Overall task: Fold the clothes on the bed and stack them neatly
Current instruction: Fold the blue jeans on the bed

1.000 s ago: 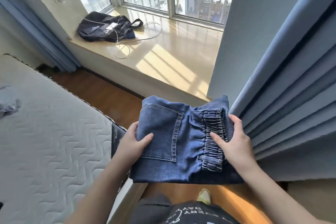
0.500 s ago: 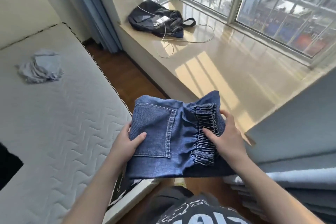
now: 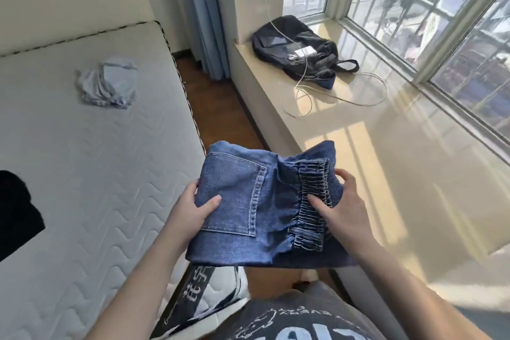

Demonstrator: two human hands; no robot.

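From the head view, the folded jeans (image 3: 256,207) were held in the air beside the bed (image 3: 96,174), over the floor. The left hand (image 3: 190,210) gripped their left edge, thumb on top; the right hand (image 3: 342,207) pinched the elastic waistband. A crumpled pale garment (image 3: 109,84) lay on the bed.

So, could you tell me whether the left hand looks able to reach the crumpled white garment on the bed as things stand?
Probably not yet: the left hand holds the jeans, and the white garment lies well up the bed, though nothing lies between.
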